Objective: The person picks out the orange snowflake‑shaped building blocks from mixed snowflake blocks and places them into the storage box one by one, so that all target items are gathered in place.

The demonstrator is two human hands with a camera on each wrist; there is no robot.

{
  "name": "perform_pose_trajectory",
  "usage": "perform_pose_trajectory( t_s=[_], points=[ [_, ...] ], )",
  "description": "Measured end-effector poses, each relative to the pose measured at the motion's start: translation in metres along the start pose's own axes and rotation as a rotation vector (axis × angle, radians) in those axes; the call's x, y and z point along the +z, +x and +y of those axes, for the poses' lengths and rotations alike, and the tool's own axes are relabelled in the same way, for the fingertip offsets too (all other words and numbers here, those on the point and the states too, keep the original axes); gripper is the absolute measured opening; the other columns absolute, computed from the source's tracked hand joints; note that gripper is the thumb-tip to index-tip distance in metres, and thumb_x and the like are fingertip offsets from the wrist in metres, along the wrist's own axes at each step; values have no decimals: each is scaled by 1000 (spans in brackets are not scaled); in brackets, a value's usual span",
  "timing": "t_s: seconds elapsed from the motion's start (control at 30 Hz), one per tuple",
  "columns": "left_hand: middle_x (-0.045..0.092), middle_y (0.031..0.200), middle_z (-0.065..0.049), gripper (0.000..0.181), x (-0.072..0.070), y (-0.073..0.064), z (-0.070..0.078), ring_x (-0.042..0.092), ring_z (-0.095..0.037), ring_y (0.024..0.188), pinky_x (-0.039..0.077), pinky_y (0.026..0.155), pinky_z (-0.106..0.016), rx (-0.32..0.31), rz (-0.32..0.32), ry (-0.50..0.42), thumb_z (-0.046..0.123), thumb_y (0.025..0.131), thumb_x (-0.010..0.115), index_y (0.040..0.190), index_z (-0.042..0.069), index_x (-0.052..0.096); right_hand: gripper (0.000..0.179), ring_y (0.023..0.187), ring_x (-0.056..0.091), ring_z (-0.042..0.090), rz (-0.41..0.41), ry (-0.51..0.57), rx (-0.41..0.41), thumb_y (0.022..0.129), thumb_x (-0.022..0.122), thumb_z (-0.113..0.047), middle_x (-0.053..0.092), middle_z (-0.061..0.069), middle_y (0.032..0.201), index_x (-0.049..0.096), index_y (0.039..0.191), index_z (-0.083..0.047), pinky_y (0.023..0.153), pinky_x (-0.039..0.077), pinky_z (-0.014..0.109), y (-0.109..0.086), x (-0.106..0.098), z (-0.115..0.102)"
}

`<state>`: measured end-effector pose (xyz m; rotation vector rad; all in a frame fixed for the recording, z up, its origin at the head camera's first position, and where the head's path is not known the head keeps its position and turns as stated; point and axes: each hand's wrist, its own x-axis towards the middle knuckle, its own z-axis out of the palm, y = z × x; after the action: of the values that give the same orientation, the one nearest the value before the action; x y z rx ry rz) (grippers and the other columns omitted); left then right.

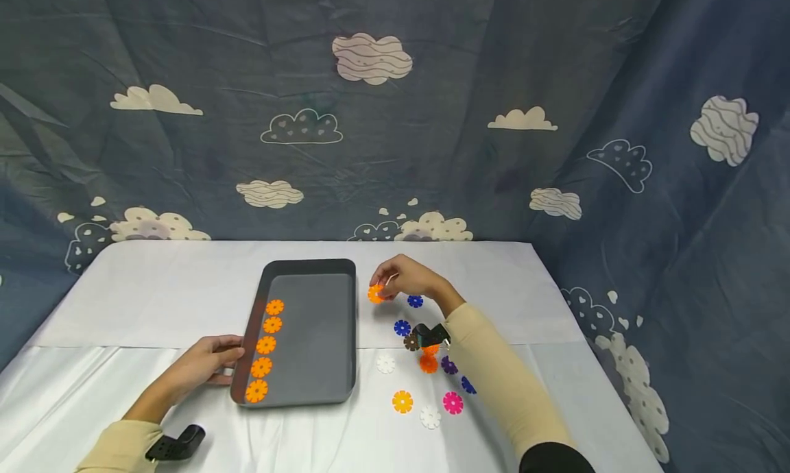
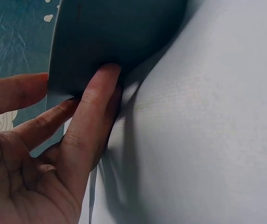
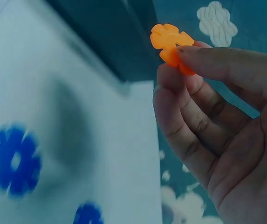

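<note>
My right hand (image 1: 407,277) pinches an orange flower-shaped plastic disc (image 3: 170,42) between thumb and fingers, above the cloth just right of the tray. A dark grey baking tray (image 1: 315,336) lies lengthwise on the table, with a column of several orange flower discs (image 1: 265,345) along its left side. My left hand (image 1: 200,367) grips the tray's left edge. In the left wrist view its thumb is at the rim and its fingers (image 2: 84,112) reach beneath the tray. Two blue flower discs (image 1: 402,328) lie close below the right hand.
More flower discs are scattered right of the tray: white (image 1: 385,364), yellow-orange (image 1: 402,402), pink (image 1: 452,402), purple (image 1: 448,365), brown (image 1: 411,342) and red-orange (image 1: 428,363). Some lie partly under the right forearm. A cloud-print curtain (image 1: 420,171) hangs behind the white-covered table (image 1: 160,288).
</note>
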<state>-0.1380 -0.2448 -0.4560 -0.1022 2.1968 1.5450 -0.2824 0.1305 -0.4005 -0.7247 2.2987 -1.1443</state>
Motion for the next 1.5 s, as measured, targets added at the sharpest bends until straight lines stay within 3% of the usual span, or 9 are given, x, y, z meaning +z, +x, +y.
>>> perform_pose_trajectory(
  t_s=[0.23,0.47,0.83,1.17,1.33,1.5],
  points=[
    [51,131,-31,53,-1,-1,0,63,-24,100,57,78,-38,-13,19,3,17,99,51,137,-18,36,13,69,66,24,-13,77,-36,81,68,11,68,12,79,67,93,6,74,57,48,36,12,-25],
    [50,132,-30,53,-1,0,0,63,-24,100,57,78,-38,-26,30,-5,17,99,52,137,-16,37,14,61,63,15,-14,132,-23,79,70,12,67,6,71,66,91,8,62,59,32,70,34,-36],
    [49,133,-30,53,-1,2,-1,62,-25,103,57,78,-38,-23,34,-6,17,99,52,137,-16,37,14,61,61,13,49,182,27,80,70,9,69,10,77,70,94,7,61,58,29,114,73,-38],
    [48,133,-31,52,-2,2,-1,62,-26,103,57,77,-37,-22,48,-3,16,100,51,137,-16,37,14,54,62,14,218,319,138,80,69,11,69,14,79,72,93,7,57,58,31,137,104,-38],
    [50,132,-31,51,-2,3,-2,62,-25,101,58,76,-38,-13,47,-17,15,100,51,137,-17,37,13,50,64,16,312,379,148,78,71,12,70,14,76,71,91,7,52,57,29,146,123,-40],
    [50,132,-31,51,-2,3,-5,63,-25,99,58,75,-38,-2,42,-32,15,100,51,137,-17,36,13,50,66,19,375,368,150,77,73,11,69,11,71,72,89,6,50,56,28,152,137,-41]
  ],
)
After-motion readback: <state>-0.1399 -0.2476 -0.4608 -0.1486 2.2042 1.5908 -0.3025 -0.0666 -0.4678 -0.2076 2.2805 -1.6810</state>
